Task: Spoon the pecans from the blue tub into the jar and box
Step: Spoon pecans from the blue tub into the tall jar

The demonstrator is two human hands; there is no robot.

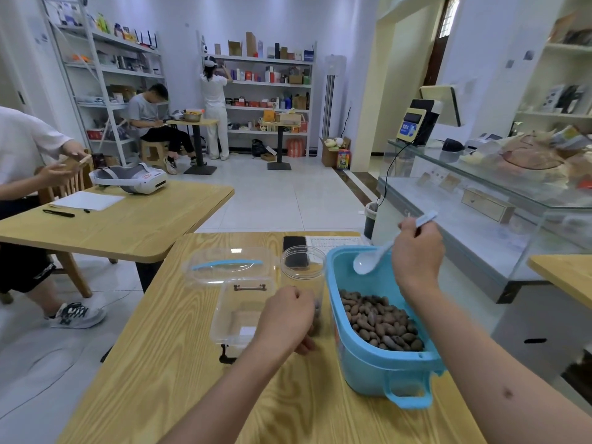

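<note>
A blue tub (368,363) stands at the right of the wooden table, with brown pecans (381,322) heaped in its near half. My right hand (418,254) grips the handle of a white spoon (371,259) whose empty bowl hangs over the tub's far end. Left of the tub stands a clear jar (302,267) with a few pecans at its bottom. My left hand (286,318) is curled round the jar's lower part. A clear plastic box (243,312) lies open left of the jar, its lid (230,265) with a blue handle beyond it.
A black phone (294,246) and a white paper (336,243) lie at the table's far edge. A glass counter (480,193) runs along the right. Another wooden table (134,222) with a headset stands to the left, where a seated person is.
</note>
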